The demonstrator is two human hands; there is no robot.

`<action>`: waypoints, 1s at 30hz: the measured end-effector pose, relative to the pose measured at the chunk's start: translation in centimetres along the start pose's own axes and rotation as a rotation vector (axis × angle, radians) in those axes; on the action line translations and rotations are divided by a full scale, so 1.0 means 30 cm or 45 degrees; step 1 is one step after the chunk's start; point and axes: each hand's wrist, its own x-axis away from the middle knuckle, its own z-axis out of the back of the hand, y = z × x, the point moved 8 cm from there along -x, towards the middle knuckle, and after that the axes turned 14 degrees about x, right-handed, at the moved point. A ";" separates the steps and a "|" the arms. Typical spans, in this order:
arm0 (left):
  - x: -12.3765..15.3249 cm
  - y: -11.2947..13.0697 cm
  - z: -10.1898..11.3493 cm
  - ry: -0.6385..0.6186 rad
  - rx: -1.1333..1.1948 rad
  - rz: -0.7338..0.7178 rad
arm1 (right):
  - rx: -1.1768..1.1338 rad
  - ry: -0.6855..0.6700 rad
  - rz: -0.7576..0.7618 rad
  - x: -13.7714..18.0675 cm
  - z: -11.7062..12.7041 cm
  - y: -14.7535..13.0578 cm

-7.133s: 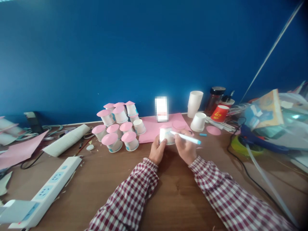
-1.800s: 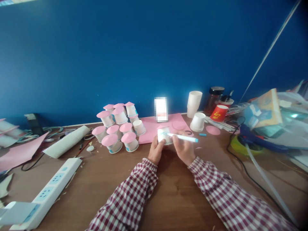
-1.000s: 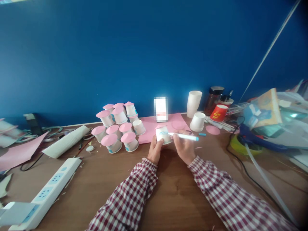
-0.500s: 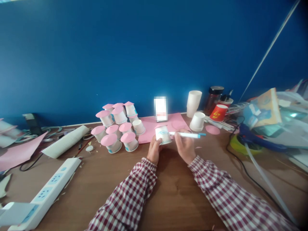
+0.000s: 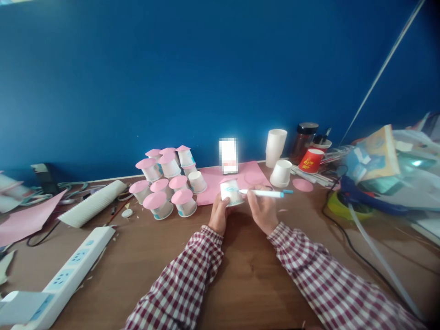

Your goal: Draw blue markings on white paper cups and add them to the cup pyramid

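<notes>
Compared with half a second ago, little has shifted over the wooden desk [image 5: 247,284]. The left hand [image 5: 219,214] still grasps the small paper cup [image 5: 231,192] above the desk's middle; the right hand [image 5: 263,211] keeps pinching the marker [image 5: 263,193], tip at the cup.

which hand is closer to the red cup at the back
Right. The right hand, holding the pen, lies just below-left of the red cup; the left hand, holding the small paper cup, sits farther left.

Deep blue wall [image 5: 137,68] behind a brown wooden desk [image 5: 247,284]
</notes>
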 end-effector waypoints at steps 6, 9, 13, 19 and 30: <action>-0.002 0.000 -0.002 -0.019 0.053 0.010 | 0.031 0.009 0.019 -0.001 0.003 0.003; -0.004 -0.004 0.007 0.008 0.069 0.027 | 0.047 0.028 0.010 -0.002 0.005 0.007; -0.004 -0.006 0.000 -0.020 0.057 0.038 | 0.048 0.033 -0.009 -0.002 0.006 0.011; -0.001 -0.001 -0.016 -0.051 0.054 0.033 | 0.031 0.008 -0.007 -0.002 0.004 0.004; -0.003 0.000 -0.010 -0.037 0.056 0.030 | 0.014 0.005 0.004 -0.003 0.001 0.003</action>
